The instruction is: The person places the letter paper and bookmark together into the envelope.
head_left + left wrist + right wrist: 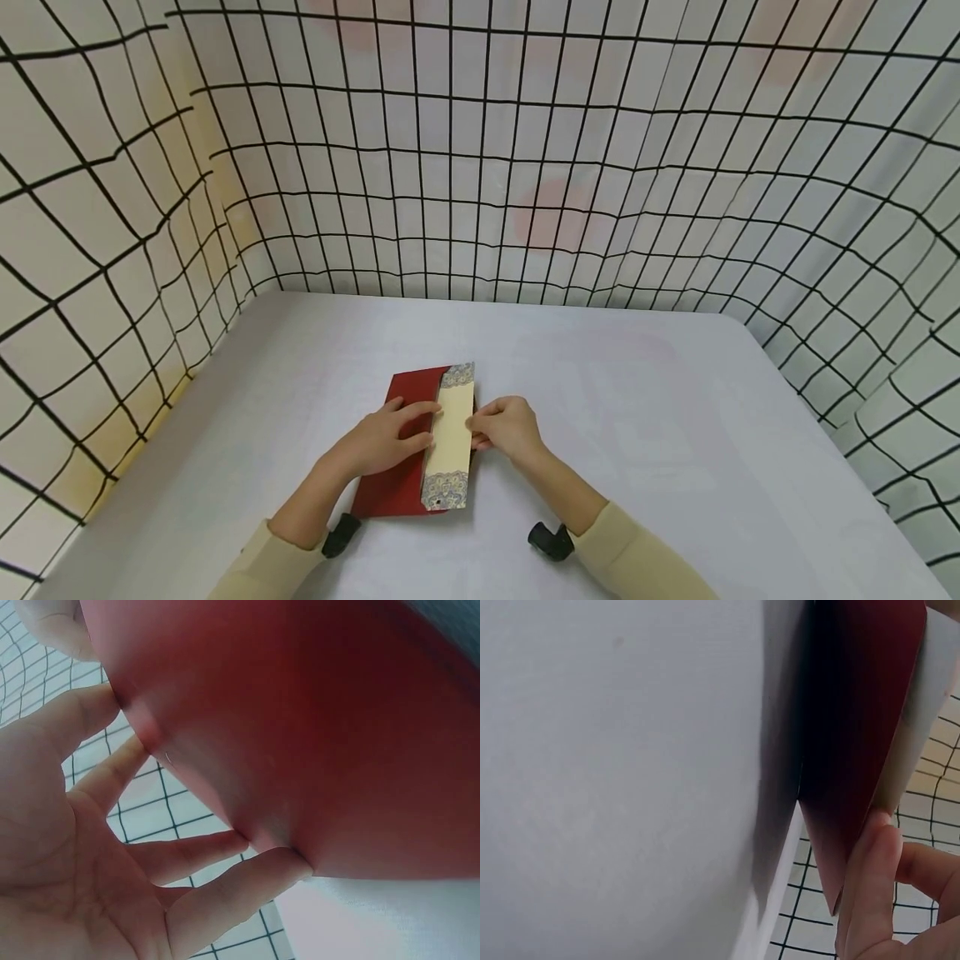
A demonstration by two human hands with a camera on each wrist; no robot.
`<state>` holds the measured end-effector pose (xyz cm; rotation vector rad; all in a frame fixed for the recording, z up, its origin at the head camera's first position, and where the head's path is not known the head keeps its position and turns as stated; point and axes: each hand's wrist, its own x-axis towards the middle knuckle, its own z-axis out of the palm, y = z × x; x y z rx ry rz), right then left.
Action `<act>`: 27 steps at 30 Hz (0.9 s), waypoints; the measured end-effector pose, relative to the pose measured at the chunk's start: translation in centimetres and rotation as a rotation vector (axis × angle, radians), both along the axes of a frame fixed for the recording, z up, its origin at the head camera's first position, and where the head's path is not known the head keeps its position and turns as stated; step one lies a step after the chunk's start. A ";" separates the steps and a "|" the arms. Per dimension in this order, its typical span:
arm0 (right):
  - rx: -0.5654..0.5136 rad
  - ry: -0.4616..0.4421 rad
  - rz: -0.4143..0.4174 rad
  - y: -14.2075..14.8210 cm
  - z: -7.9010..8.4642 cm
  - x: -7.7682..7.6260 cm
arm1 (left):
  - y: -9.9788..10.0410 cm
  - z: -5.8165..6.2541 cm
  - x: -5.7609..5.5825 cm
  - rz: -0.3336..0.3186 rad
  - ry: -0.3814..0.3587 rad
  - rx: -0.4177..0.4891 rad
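Observation:
A flat red folder-like cover (393, 490) lies on the white table, slightly slanted. Along its right side stands a narrow cream strip (454, 429) with grey lace-patterned ends, seemingly raised from the table. My left hand (378, 439) reaches over the red part, its fingertips touching the strip's left edge. In the left wrist view the spread fingers meet the edge of a red sheet (337, 765). With thumb and fingers, my right hand (510, 427) pinches the strip's right edge. The right wrist view shows a red panel (870, 705) beside those fingers; its underside is in shadow.
A white table (637, 433) extends around the cover. Black wire grid (487, 167) walls with pale sheeting behind enclose its back and sides. Black devices sit by the left wrist (342, 535) and the right wrist (551, 542).

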<state>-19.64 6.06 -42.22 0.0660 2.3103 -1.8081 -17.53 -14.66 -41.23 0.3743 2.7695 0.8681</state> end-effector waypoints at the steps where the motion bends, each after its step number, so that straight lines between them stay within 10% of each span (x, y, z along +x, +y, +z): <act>1: -0.002 -0.009 0.011 0.0 0.0 0.0 | 0.0 0.0 0.0 -0.001 0.002 0.000; 27: -0.068 -0.095 0.093 -2.4 -0.6 -0.6 | -0.2 -0.1 0.1 -0.024 0.027 0.027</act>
